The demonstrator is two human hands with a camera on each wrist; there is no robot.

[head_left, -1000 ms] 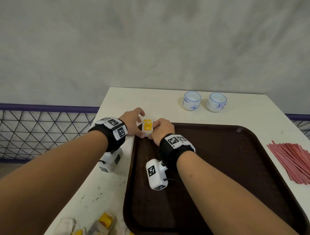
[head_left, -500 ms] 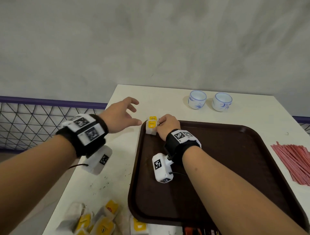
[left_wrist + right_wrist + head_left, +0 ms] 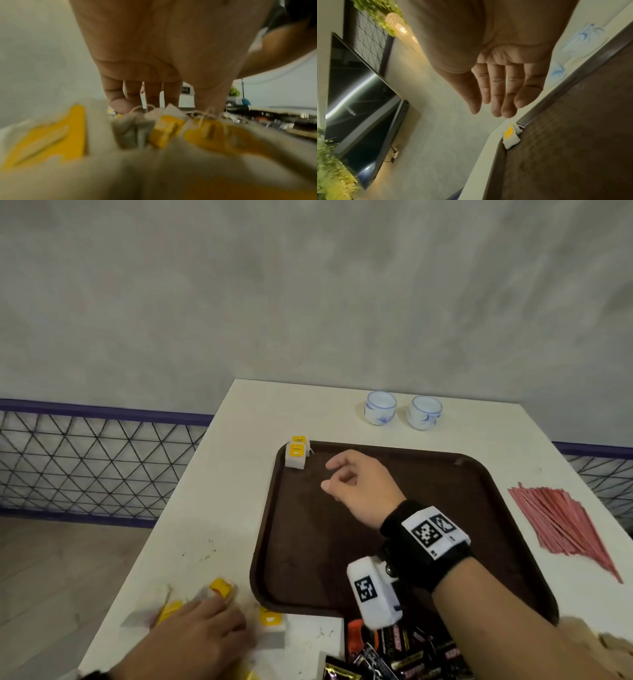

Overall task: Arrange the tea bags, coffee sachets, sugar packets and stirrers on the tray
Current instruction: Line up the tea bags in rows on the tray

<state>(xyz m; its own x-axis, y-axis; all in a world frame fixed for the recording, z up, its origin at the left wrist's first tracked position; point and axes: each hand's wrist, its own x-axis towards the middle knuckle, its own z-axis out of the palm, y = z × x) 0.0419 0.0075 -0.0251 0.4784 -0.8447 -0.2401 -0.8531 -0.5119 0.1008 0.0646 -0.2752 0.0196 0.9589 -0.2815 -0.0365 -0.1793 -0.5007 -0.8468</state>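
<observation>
Two white tea bags with yellow tags (image 3: 296, 455) (image 3: 511, 136) lean in the far left corner of the dark brown tray (image 3: 342, 559) (image 3: 573, 148). My right hand (image 3: 337, 474) (image 3: 494, 108) hovers just right of them with relaxed fingers and holds nothing. My left hand (image 3: 233, 616) (image 3: 176, 101) reaches down onto the loose pile of tea bags (image 3: 221, 589) (image 3: 166, 127) on the table off the tray's near left corner. Its fingers are stretched out onto the bags and the picture is blurred. Dark coffee sachets (image 3: 394, 652) lie at the tray's near edge. Red stirrers (image 3: 561, 525) lie right of the tray.
Two small blue-and-white cups (image 3: 380, 412) (image 3: 424, 412) stand behind the tray on the white table (image 3: 239, 474). Tan packets (image 3: 589, 638) show blurred at the near right. The table's left edge drops to a floor and a wire fence.
Both hands have left the tea bags in the tray corner. The left hand swung back to the near-left pile. The right hand drew a little right of the corner. The camera tilted down.
</observation>
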